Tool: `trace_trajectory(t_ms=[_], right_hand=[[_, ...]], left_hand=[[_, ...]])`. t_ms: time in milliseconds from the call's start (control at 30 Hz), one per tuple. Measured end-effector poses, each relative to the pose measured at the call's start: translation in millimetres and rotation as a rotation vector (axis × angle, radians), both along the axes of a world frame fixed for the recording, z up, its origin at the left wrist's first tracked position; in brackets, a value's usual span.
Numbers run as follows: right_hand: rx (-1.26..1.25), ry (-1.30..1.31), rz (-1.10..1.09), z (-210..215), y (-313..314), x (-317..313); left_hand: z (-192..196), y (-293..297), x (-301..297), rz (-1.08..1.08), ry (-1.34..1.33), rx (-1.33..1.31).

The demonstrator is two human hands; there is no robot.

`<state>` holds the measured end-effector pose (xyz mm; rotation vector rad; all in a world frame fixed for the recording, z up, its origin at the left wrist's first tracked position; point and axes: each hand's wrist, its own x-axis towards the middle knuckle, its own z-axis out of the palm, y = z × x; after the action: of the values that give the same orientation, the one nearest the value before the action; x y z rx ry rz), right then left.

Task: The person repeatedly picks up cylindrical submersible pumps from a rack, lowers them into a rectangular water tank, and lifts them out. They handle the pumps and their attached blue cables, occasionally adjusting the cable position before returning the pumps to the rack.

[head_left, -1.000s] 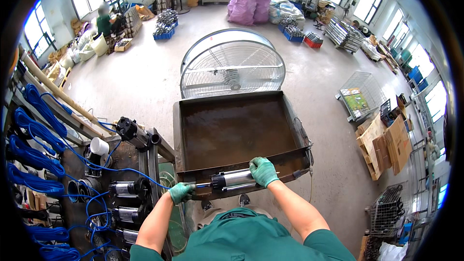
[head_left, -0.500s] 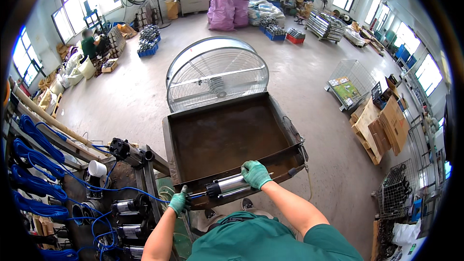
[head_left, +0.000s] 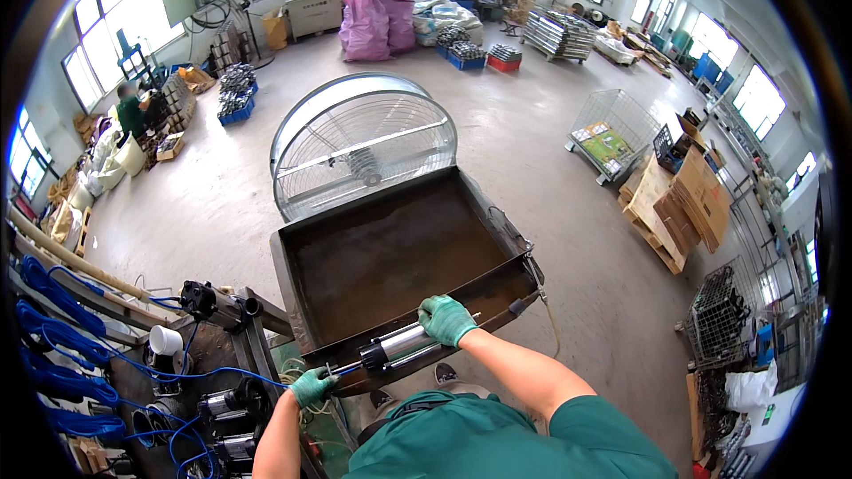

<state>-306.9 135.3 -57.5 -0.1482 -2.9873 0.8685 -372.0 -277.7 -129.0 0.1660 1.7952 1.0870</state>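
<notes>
Presently clamped endwise on steel cylinder (head_left: 397, 348) by gloved left hand (head_left: 311, 385) and right hand (head_left: 446, 319), against near rim of brown-filmed metal tray (head_left: 390, 253).

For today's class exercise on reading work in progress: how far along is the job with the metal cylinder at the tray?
Done: the silver metal cylinder with black end cap lies along the near rim of the large rusty brown metal tray. In hand: the green-gloved right hand grips its body, and the green-gloved left hand holds its thin rod end. Left: the tray itself holds only a dark, wet-looking film, and neither hand has let go.
</notes>
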Motion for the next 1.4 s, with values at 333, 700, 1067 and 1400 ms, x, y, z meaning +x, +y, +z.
trace_trajectory(t_ms=[333, 700, 1067, 1400], right_hand=[[0.001, -0.008, -0.015, 0.9, 0.3, 2.7], [0.005, -0.023, 0.0, 1.4, -0.5, 1.0], [-0.003, -0.036, -0.003, 4.9, -0.1, -0.6], [0.0, 0.0, -0.004, -2.6, 0.8, -1.6]], left_hand=[[1.6, 10.4, 13.6, -0.249, 0.749, -0.329], [3.9, 2.5, 4.2, 0.143, -0.169, -0.125], [-37.9, 14.9, 23.9, 0.182, 0.612, 0.099], [-58.5, 2.7, 4.0, -0.054, 0.79, 0.049]])
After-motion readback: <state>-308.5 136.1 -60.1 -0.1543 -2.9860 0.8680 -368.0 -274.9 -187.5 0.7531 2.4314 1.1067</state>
